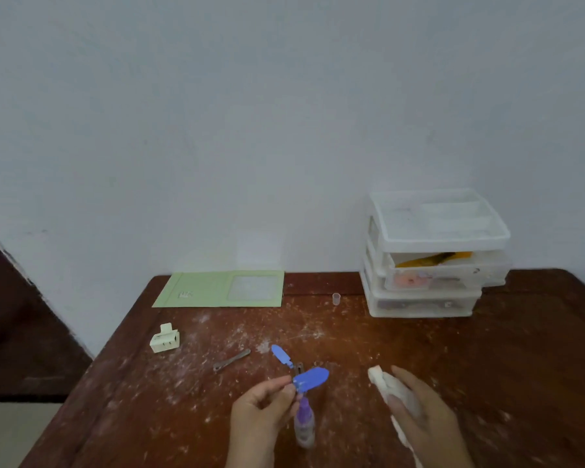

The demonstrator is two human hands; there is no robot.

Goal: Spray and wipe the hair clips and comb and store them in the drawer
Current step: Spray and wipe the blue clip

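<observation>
Seemingly midway: the left hand (260, 405) pinches a blue clip (310, 378) above the spray bottle (304, 423), the right hand (419, 405) grips a white cloth (390, 386); another blue clip (282, 355), the cream claw clip (165, 338) and a metal clip (231, 359) await on the table (487, 366), drawer unit (429, 258) beyond

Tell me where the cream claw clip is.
The cream claw clip sits alone on the left side of the table, just below the green folder and left of the metal clip.
</observation>
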